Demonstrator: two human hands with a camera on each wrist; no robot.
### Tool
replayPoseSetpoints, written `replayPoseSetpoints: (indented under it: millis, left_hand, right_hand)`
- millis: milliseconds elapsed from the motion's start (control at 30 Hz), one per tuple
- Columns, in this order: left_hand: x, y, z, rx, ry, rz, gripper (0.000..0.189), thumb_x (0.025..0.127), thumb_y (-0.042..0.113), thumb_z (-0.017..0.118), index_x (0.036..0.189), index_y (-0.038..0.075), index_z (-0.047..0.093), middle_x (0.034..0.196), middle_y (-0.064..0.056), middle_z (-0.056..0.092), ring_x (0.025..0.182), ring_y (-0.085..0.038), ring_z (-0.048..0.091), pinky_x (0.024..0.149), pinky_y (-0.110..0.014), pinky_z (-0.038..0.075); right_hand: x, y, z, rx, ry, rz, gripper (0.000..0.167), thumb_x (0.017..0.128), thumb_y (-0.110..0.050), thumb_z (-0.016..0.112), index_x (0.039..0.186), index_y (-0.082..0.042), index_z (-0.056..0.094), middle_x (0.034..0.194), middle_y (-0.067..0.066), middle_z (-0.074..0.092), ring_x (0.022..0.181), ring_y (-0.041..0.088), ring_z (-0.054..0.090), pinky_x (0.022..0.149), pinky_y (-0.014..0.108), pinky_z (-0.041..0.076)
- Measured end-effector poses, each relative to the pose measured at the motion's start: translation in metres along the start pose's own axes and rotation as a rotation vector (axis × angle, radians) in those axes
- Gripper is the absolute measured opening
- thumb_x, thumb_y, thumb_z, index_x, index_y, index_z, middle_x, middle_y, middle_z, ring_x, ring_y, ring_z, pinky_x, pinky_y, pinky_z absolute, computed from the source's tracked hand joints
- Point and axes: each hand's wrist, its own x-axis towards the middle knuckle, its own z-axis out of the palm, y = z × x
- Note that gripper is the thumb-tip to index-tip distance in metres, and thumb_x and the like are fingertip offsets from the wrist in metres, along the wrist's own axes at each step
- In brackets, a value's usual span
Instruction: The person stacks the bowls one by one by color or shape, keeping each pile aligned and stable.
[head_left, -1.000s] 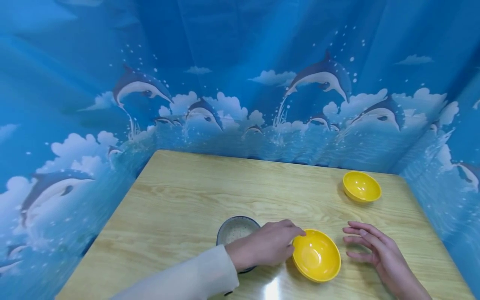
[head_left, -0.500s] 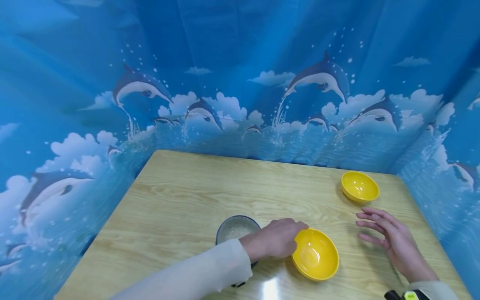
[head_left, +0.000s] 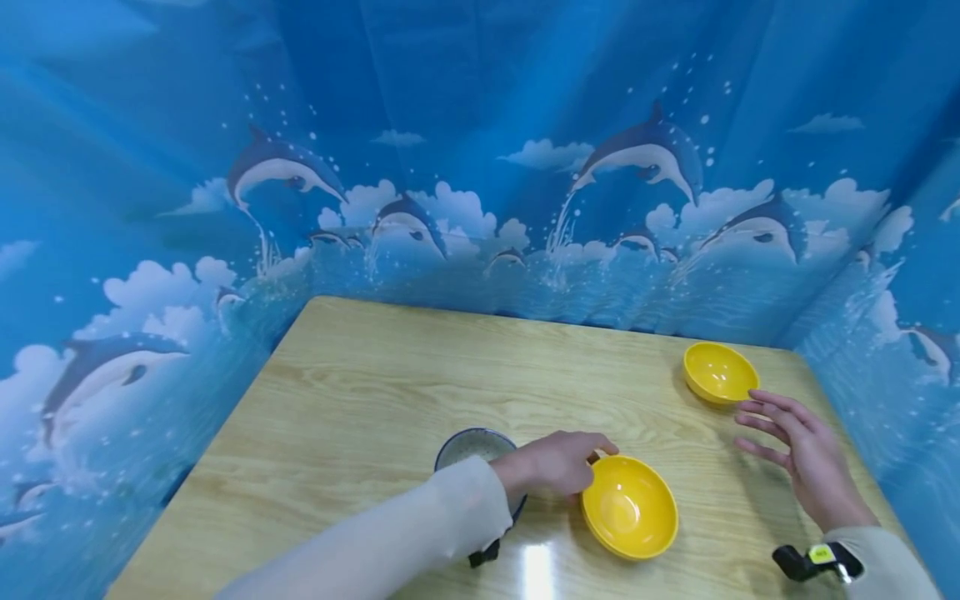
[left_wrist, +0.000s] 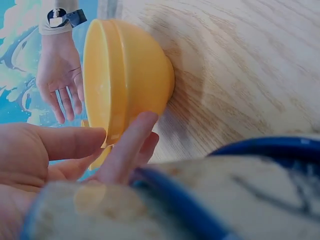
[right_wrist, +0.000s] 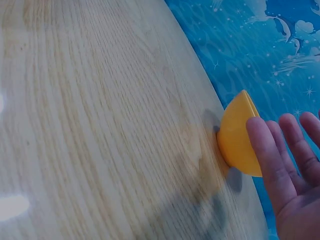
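A glossy yellow bowl (head_left: 630, 508) sits upright near the table's front. My left hand (head_left: 558, 462) pinches its left rim; the left wrist view shows the thumb at the rim and a fingertip against the outer wall. Under my left forearm, partly hidden, stands a grey speckled bowl (head_left: 472, 445) with a dark blue rim. Farther back on the right is a second yellow bowl (head_left: 720, 372). My right hand (head_left: 798, 450) is just in front of that bowl, fingers spread and fairly straight, holding nothing; whether a fingertip touches the bowl I cannot tell.
The wood-grain table (head_left: 390, 375) carries all three bowls. Behind and beside it hangs a blue curtain (head_left: 465, 167) printed with dolphins. A black wrist strap (head_left: 817, 560) is on my right sleeve.
My right hand has moved away from the near yellow bowl, back and right to the far one. My left hand shifted slightly at the rim; the bowls have stayed in place.
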Motion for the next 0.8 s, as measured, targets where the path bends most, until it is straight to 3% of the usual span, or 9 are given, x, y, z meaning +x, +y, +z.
replayPoseSetpoints:
  millis: [233,433,567,700,800]
  left_hand:
    - [0.003,0.01,0.005,-0.046,0.045,-0.066,0.051,0.102,-0.003,0.062,0.139,0.032,0.069,0.133,0.003,0.07,0.095,-0.014,0.062,0.074,-0.029,0.063]
    - [0.008,0.016,0.008,-0.012,0.079,-0.11,0.044,0.105,0.0,0.06,0.135,0.031,0.07,0.13,0.004,0.069,0.086,-0.013,0.063,0.069,-0.029,0.065]
    - [0.01,0.017,0.008,-0.028,0.085,-0.148,0.042,0.107,0.002,0.058,0.135,0.031,0.07,0.131,0.003,0.069,0.082,-0.015,0.065,0.068,-0.032,0.067]
    - [0.007,0.018,0.01,-0.049,0.091,-0.165,0.041,0.107,0.003,0.058,0.135,0.031,0.069,0.131,0.003,0.069,0.078,-0.017,0.066,0.067,-0.033,0.067]
    - [0.006,0.018,0.012,-0.058,0.102,-0.145,0.042,0.105,0.002,0.058,0.135,0.029,0.069,0.126,0.001,0.07,0.073,-0.018,0.067,0.063,-0.035,0.067]
  right_hand:
    - [0.007,0.003,0.004,0.013,0.141,0.01,0.021,0.114,-0.022,0.058,0.13,-0.022,0.073,0.114,-0.01,0.079,0.098,0.009,0.078,0.076,0.035,0.07]
    - [0.014,0.008,0.009,-0.094,0.3,0.049,0.028,0.114,-0.024,0.056,0.141,-0.023,0.064,0.118,-0.014,0.064,0.099,0.002,0.069,0.073,0.03,0.069]
    - [0.018,0.009,0.009,-0.173,0.308,0.091,0.045,0.115,-0.029,0.053,0.16,-0.023,0.049,0.124,-0.016,0.053,0.104,0.001,0.06,0.074,0.028,0.069]
    - [0.023,0.008,0.008,-0.206,0.31,0.128,0.066,0.115,-0.032,0.053,0.174,-0.023,0.025,0.125,-0.021,0.047,0.107,0.003,0.055,0.076,0.028,0.069]
    - [0.027,0.007,0.007,-0.238,0.326,0.15,0.073,0.115,-0.036,0.054,0.176,-0.028,0.015,0.143,-0.014,0.044,0.108,0.005,0.054,0.078,0.027,0.068]
